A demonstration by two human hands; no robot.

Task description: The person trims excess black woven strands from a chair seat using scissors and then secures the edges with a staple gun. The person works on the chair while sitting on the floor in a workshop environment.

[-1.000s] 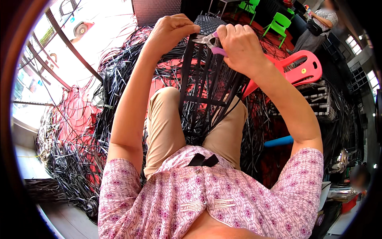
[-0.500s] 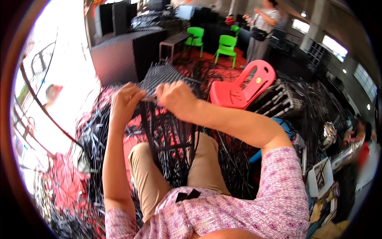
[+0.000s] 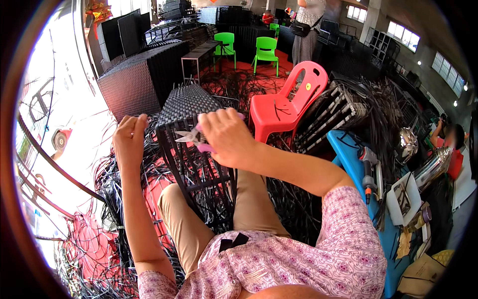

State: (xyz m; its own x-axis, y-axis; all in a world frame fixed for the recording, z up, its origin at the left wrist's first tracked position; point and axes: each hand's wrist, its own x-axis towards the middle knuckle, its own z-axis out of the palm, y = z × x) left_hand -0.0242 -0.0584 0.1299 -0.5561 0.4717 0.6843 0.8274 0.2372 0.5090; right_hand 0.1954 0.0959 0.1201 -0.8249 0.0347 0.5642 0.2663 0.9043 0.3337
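Note:
A black woven frame [image 3: 185,103] of flat strips stands in front of me by my knees. Its top is closely woven, while open bars and loose strands show lower down. In my right hand [image 3: 228,138] is a pair of pruning shears [image 3: 188,136] with pink handles. Their blades stand apart and point left at the frame's near edge. My left hand [image 3: 129,139] is raised to the left of the frame, apart from it. Its fingers are curled together, and whatever they may hold is hidden.
Black strips [image 3: 124,184] lie heaped over the red floor. A red chair [image 3: 286,102] stands ahead on the right, with two green chairs [image 3: 265,52] farther back. At right a blue table [image 3: 348,149] bears a power drill [image 3: 368,174] and a white tray [image 3: 404,199]. A person [image 3: 304,35] stands behind.
My hands were close together above the frame's near edge. They have parted, the left one moving left and down, and the shears now show plainly. The view has shifted.

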